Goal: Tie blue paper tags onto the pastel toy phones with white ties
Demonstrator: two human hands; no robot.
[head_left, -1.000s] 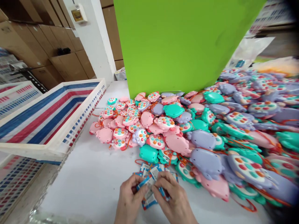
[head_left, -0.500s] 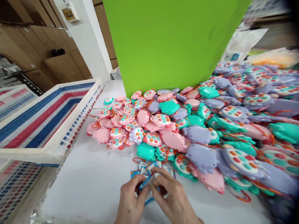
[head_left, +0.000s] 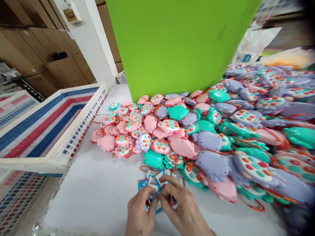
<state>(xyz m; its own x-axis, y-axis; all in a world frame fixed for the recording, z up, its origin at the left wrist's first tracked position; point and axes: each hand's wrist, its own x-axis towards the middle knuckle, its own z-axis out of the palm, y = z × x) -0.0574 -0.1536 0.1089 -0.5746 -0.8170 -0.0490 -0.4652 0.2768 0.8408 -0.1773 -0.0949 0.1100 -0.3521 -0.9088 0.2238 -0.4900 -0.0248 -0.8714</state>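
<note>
Between my two hands is a small blue-and-white printed card (head_left: 157, 192), seen almost edge-on. My left hand (head_left: 140, 209) pinches its left end between thumb and fingers. My right hand (head_left: 178, 203) grips the other end, its fingers curled and partly hiding the card. Under and just beyond my fingers lie several more blue-and-white cards (head_left: 142, 184), spread loosely on the white table (head_left: 93, 196). Right behind them sits a teal animal-shaped toy (head_left: 154, 159) with an orange cord loop.
A big heap of pink, teal and purple animal-shaped toys (head_left: 213, 164) with coloured buttons covers the middle and right of the table. Behind it stands a green panel (head_left: 182, 46). A white plastic crate (head_left: 55, 160) lined with striped cloth is at left, near stacked cartons (head_left: 66, 70).
The card between my hands has tilted, from showing part of its face to nearly edge-on. Both hands stay in about the same place.
</note>
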